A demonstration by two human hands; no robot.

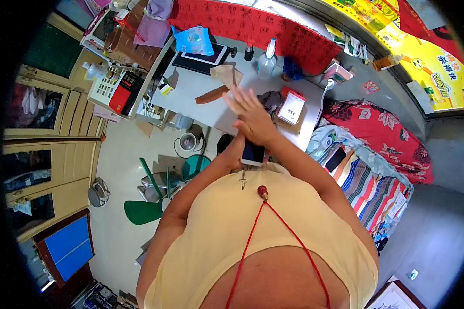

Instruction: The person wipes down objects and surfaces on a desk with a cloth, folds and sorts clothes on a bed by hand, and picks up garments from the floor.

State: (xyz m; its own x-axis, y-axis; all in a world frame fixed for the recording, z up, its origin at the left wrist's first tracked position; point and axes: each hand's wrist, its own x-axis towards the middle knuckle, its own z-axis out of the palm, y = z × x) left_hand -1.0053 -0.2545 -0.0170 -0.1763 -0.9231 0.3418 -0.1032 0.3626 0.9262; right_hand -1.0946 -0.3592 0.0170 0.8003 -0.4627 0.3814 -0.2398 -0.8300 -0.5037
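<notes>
My left hand [234, 152] is in front of my waist, its thumb side along a phone [253, 154] with a dark screen and white edge. It appears to hold the phone; its fingers are mostly hidden. Just above, my right hand [257, 121] crosses over the fingertips of the left, palm down, fingers stretched and slightly blurred, holding nothing. Beyond those fingers, a brown comb [211, 96] lies on the grey desk [183, 106], with a beige piece of paper or cloth [227, 75] close to it. A white box [292, 107] stands right of my right hand.
Farther back on the desk are a tablet [206, 54], a blue packet [193, 40] and a spray bottle [267, 61]. Green blades [142, 211], like a fan's, stand at my left. A bed with a striped cover [363, 188] is at my right; cabinets [51, 116] line the left wall.
</notes>
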